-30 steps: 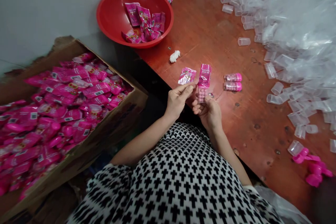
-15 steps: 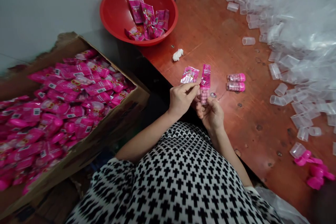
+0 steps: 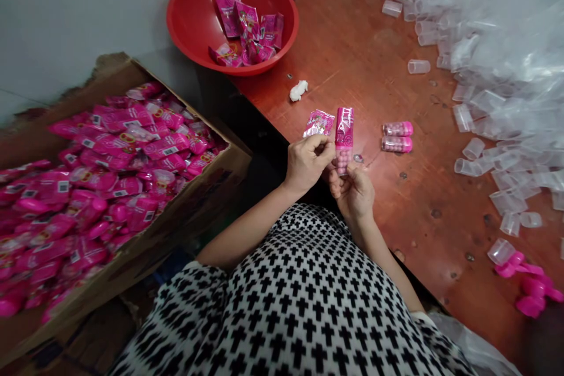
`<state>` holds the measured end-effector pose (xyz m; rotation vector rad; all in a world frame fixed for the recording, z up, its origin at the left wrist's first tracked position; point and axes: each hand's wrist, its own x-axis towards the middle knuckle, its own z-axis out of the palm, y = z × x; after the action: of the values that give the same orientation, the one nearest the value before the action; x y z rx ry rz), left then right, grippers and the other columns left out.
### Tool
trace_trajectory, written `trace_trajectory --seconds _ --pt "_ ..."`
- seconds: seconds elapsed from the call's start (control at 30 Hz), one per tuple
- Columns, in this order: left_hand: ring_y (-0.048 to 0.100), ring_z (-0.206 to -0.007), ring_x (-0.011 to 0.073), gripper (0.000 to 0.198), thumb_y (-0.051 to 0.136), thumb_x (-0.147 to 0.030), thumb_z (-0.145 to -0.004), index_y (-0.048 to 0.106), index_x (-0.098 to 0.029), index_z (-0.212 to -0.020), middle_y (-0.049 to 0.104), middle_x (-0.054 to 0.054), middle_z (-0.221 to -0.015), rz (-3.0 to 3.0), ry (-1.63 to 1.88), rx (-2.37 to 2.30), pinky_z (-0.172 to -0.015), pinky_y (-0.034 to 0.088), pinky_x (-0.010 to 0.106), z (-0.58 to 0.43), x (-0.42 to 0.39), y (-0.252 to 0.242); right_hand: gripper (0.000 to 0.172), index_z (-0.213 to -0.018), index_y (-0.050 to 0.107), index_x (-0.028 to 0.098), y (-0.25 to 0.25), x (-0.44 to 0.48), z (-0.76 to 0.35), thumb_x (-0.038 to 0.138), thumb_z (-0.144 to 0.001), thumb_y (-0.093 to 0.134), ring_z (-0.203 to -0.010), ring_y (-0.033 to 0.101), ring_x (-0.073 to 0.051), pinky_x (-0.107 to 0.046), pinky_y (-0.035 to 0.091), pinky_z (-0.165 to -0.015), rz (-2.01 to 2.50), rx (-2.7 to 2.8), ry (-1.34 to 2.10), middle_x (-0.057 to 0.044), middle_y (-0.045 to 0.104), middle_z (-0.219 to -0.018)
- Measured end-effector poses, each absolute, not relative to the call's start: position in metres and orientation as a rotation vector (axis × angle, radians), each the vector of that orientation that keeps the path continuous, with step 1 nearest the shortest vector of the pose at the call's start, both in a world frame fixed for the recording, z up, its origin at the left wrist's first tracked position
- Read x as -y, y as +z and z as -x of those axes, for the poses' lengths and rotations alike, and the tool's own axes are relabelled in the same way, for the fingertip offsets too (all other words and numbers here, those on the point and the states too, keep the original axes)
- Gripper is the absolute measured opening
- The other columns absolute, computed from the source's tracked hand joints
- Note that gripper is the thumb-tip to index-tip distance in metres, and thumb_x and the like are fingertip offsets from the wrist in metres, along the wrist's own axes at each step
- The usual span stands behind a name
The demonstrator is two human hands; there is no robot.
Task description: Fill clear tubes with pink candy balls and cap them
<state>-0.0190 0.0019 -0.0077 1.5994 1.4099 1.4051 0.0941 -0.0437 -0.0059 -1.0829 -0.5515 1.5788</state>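
My right hand [image 3: 353, 188] grips a small clear tube [image 3: 342, 160] with pink candy balls in it. A pink sachet [image 3: 344, 127] stands upside down on the tube's mouth. My left hand [image 3: 306, 161] is curled beside it, its fingertips pinched at the sachet's lower edge. Both hands hover over the near edge of the red-brown table [image 3: 388, 200]. An empty pink sachet [image 3: 318, 123] lies on the table just beyond my left hand. Two filled tubes with pink caps [image 3: 397, 136] lie side by side to the right.
A red bowl [image 3: 194, 17] with several pink sachets sits at the table's far left edge. A cardboard box [image 3: 145, 258] full of pink sachets stands at my left. Many clear empty tubes [image 3: 480, 129] and plastic bags cover the right side. Pink caps [image 3: 529, 288] lie at the near right. A white scrap [image 3: 298, 90] lies mid-table.
My left hand has curled from loosely extended fingers into a pinch against the sachet. The sachet has turned more edge-on over the tube. The view has shifted slightly.
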Motion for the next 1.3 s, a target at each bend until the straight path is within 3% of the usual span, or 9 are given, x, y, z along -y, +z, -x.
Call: trace_trajectory --seconds 0.2,0.33,0.43,0.57,0.67,0.87,1.0,1.3 --pt "0.058 -0.061 0.0096 0.011 0.054 -0.018 -0.082 0.060 -0.016 -0.072 0.064 0.000 -0.066 -1.868 1.488 -1.350 -0.062 0.046 0.021 0.021 0.007 -0.014 0.017 -0.071 0.055 0.019 -0.011 0.049 -0.086 0.032 -0.081 0.051 -0.041 0.045 -0.006 -0.018 0.036 -0.035 1.103 0.517 1.522 0.003 0.056 -0.058" --pt "0.063 -0.074 0.0140 0.015 0.052 -0.018 -0.084 0.059 -0.018 -0.071 0.066 0.003 -0.072 -2.174 1.474 -1.105 -0.074 0.048 0.027 0.016 0.028 -0.012 0.016 -0.063 0.050 0.021 -0.016 0.042 -0.085 0.025 -0.078 0.053 -0.046 0.044 -0.006 -0.018 0.040 -0.043 1.157 0.540 1.310 0.006 0.050 -0.055" --pt "0.065 -0.085 0.0153 0.013 0.054 -0.021 -0.085 0.062 -0.018 -0.075 0.069 0.004 -0.080 -1.964 1.474 -1.050 -0.082 0.048 0.030 0.016 0.037 -0.010 0.017 -0.062 0.048 0.020 -0.015 0.038 -0.086 0.022 -0.078 0.055 -0.051 0.047 -0.006 -0.016 0.040 -0.045 1.167 0.632 1.231 0.006 0.051 -0.059" --pt "0.064 -0.076 0.0132 0.023 0.056 -0.038 -0.086 0.066 -0.017 -0.085 0.069 0.003 -0.081 -1.148 1.426 -1.170 -0.074 0.050 0.026 0.022 0.025 -0.013 0.018 -0.073 0.053 0.019 -0.010 0.040 -0.087 0.035 -0.083 0.050 -0.041 0.044 -0.006 -0.017 0.033 -0.035 1.134 0.650 1.482 0.004 0.054 -0.058" --pt "0.063 -0.067 0.0126 0.036 0.059 -0.050 -0.081 0.067 -0.015 -0.077 0.067 0.003 -0.073 -0.785 1.282 -0.967 -0.069 0.051 0.027 0.023 0.012 -0.016 0.021 -0.076 0.053 0.018 -0.008 0.043 -0.087 0.038 -0.082 0.052 -0.039 0.045 -0.006 -0.017 0.033 -0.033 1.154 0.632 1.559 0.003 0.057 -0.059" --pt "0.057 -0.052 0.0085 0.037 0.070 -0.048 -0.072 0.063 -0.013 -0.066 0.061 0.001 -0.060 -0.590 1.267 -0.835 -0.058 0.050 0.023 0.016 0.008 -0.009 0.023 -0.077 0.055 0.018 -0.011 0.043 -0.086 0.040 -0.083 0.053 -0.040 0.048 -0.006 -0.015 0.035 -0.033 1.166 0.664 1.537 0.003 0.058 -0.060" --pt "0.048 -0.040 0.0052 0.040 0.071 -0.050 -0.070 0.059 -0.012 -0.065 0.057 -0.001 -0.054 -0.566 1.168 -0.806 -0.043 0.042 0.019 0.017 0.006 -0.004 0.025 -0.081 0.057 0.018 -0.014 0.045 -0.087 0.043 -0.086 0.053 -0.040 0.049 -0.005 -0.015 0.038 -0.034 1.209 0.771 1.473 0.004 0.059 -0.061" --pt "0.048 -0.039 0.0053 0.037 0.079 -0.044 -0.062 0.061 -0.011 -0.063 0.057 0.000 -0.054 -0.519 1.102 -0.889 -0.035 0.037 0.018 0.012 0.010 -0.010 0.028 -0.088 0.058 0.020 -0.011 0.050 -0.089 0.047 -0.085 0.055 -0.042 0.050 -0.006 -0.016 0.042 -0.036 1.341 0.951 1.308 0.004 0.061 -0.064"
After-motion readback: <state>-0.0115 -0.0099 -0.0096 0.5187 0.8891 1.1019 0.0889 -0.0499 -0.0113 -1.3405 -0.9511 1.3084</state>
